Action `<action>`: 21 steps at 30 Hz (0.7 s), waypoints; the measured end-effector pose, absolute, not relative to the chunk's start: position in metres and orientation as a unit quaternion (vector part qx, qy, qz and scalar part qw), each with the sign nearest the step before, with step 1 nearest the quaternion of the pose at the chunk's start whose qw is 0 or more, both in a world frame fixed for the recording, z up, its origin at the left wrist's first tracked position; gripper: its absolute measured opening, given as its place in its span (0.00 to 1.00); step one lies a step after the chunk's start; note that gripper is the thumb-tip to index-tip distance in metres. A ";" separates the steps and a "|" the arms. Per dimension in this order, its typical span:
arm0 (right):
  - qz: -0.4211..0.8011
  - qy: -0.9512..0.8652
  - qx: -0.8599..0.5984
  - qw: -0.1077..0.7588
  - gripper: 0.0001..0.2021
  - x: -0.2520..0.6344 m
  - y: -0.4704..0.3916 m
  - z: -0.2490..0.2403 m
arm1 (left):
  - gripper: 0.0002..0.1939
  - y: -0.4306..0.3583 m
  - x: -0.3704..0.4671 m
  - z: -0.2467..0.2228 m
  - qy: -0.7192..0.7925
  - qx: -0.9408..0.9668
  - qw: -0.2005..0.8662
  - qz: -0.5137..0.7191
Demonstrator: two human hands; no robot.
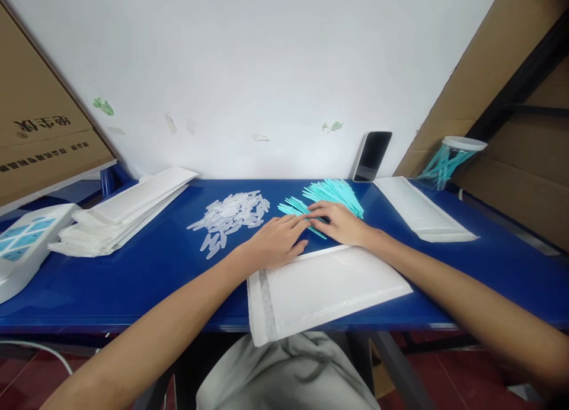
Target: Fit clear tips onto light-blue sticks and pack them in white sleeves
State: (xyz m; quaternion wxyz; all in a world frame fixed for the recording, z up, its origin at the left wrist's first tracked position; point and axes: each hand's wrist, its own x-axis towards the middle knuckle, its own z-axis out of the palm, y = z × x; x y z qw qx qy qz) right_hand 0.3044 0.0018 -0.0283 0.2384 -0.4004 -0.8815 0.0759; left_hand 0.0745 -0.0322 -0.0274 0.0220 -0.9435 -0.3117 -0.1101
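Observation:
My left hand (278, 241) and my right hand (335, 221) meet at a small group of teal sticks (294, 207) near the middle of the blue table. The fingertips of both hands touch these sticks, with the fingers bent and close together. Just behind my right hand lies a larger fanned pile of teal sticks (335, 194). To the left of my left hand is a loose pile of whitish translucent pieces (231, 214). A white padded envelope (333, 288) lies under my wrists and reaches over the front edge of the table.
Stacked white envelopes (128, 205) and a white device with blue panels (31, 238) are at the left. A phone (372, 156) leans on the wall. Another envelope (422, 211) and a lidded jar of teal sticks (448, 161) stand right. Cardboard (44, 114) rises at left.

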 end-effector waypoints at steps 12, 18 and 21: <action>0.126 -0.868 -0.394 0.276 0.14 0.302 0.001 -0.028 | 0.25 -0.034 0.075 -0.025 -0.330 -0.939 0.007 -0.095; 0.119 -0.865 -0.406 0.270 0.14 0.302 0.001 -0.028 | 0.23 -0.032 0.074 -0.027 -0.324 -0.941 0.022 -0.099; 0.128 -0.863 -0.410 0.268 0.15 0.303 0.001 -0.029 | 0.19 -0.030 0.073 -0.030 -0.316 -0.942 0.033 -0.103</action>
